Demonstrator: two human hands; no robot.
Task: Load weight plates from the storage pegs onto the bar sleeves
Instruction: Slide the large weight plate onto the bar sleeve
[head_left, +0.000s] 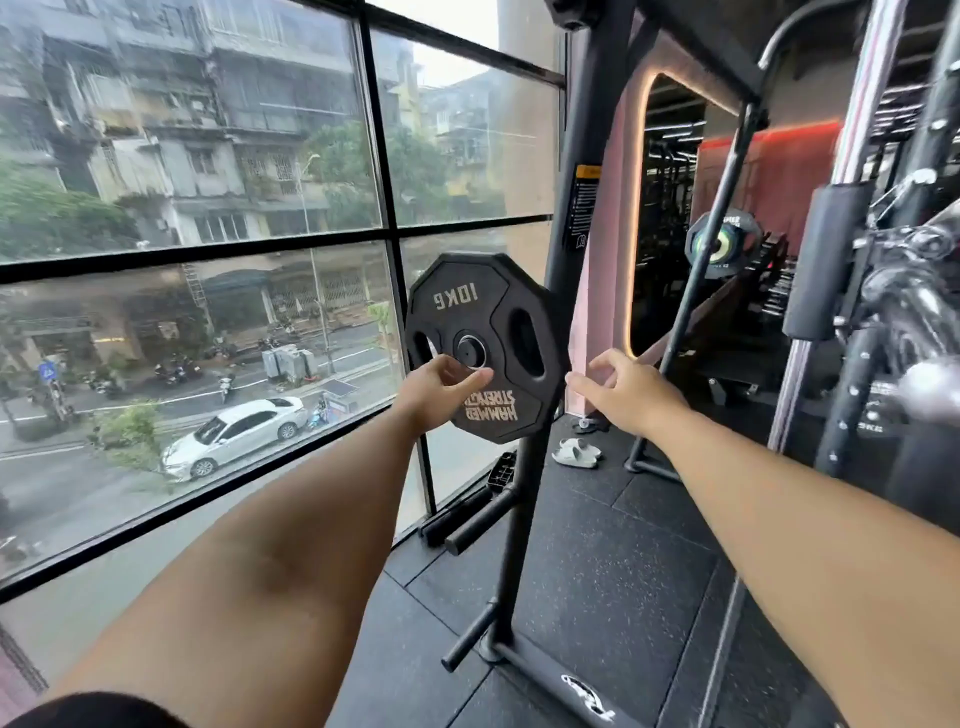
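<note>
I'm looking at one 10 kg plate (485, 347) hanging on a storage peg (471, 352) of the black rack upright (566, 270), beside the window (208, 260). It's sitting upside down on the peg, lettering inverted.

Left hand (439, 391) is reaching in at the lower left face of the plate, fingers loosely curled, thumb tip near the hub ring. Not gripping anything. Right hand (626, 391) is hovering just off the plate's right edge, fingers spread and slack, also empty. Whether the right fingertips are touching the rim I can't quite tell at this angle.

Handling read: rubber-coated, rigid, faceted edge. Heavy enough that I'm wanting both hands on it. Coating should give decent friction, so slip is a lesser worry than weight dropping off the peg end. Best holds are looking like the two oval cutouts either side of the hub: fingers through, thumbs on the face. Failing that, opposite flats of the rim.

Plan: slide it straight out along the peg, keeping it square so the bore isn't binding, then carry it right toward the bar sleeve (930, 389), which is blurred at the frame edge. Lower pegs (480, 522) are sitting bare.
</note>
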